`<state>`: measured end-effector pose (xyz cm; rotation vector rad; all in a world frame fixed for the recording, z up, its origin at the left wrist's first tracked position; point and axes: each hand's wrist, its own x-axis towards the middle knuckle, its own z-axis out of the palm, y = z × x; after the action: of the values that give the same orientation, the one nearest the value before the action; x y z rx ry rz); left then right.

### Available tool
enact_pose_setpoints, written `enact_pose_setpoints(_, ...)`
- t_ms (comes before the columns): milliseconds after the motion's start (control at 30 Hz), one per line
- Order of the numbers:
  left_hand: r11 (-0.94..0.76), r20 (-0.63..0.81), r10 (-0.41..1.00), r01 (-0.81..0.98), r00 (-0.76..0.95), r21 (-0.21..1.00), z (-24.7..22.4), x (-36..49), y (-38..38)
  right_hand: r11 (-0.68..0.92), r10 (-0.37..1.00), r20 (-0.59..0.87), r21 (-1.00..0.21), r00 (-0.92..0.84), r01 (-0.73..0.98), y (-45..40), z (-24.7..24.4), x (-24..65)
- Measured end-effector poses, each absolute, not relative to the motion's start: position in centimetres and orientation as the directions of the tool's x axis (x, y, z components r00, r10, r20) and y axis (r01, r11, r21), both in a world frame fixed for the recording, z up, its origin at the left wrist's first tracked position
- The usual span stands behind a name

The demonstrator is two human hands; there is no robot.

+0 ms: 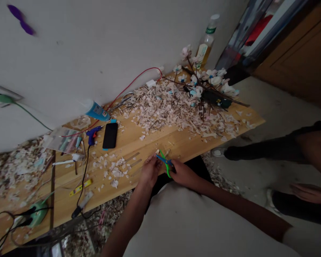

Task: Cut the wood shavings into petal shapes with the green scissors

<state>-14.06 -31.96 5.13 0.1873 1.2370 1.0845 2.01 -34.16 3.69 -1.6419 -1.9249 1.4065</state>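
Near the table's front edge, my right hand (180,172) is closed on a pair of scissors (165,161) with blue and green parts, its blades apart and pointing up and left. Beside the blades, my left hand (151,167) is pinched on a small pale piece (157,152), too small to name surely. Pale petal-like scraps (117,168) lie on the wooden table (133,142) left of my hands. A large heap of pale and brown scraps (163,107) spreads behind them.
Flowering branches (200,82) and a bottle (204,48) stand at the back right. A phone (110,135), blue glue gun (93,135), blue container (97,110), yellow cutter (80,187) and power strip (37,213) lie left. A person's legs (264,147) are at right.
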Motion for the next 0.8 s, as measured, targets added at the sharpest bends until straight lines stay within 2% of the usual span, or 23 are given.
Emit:
enact_pose_setpoints(167,0.521,-0.645,0.762,-0.545,-0.050,0.657,4.8,-14.3,-31.9,-0.120,0.858,-0.391,-0.782,-0.332,0.612,-34.3,2.9,2.0)
enact_pose_setpoints(333,0.546,-0.650,0.759,-0.583,0.039,0.602,5.0,-14.7,-31.9,-0.123,0.866,-0.391,-0.772,-0.313,0.623,-34.2,2.3,1.9)
enact_pose_setpoints(500,0.564,-0.697,0.717,-0.584,-0.004,0.584,4.7,-14.9,-31.8,-0.093,0.864,-0.385,-0.755,-0.324,0.649,-33.8,3.0,2.4)
enact_pose_setpoints(667,0.522,-0.673,0.738,-0.584,-0.056,0.622,4.2,-14.6,-31.9,-0.074,0.887,-0.344,-0.765,-0.308,0.640,-33.8,3.5,2.3)
enact_pose_setpoints(800,0.488,-0.609,0.788,-0.515,-0.085,0.704,4.2,-14.2,-32.1,-0.064,0.871,-0.354,-0.768,-0.340,0.637,-33.8,3.9,2.1)
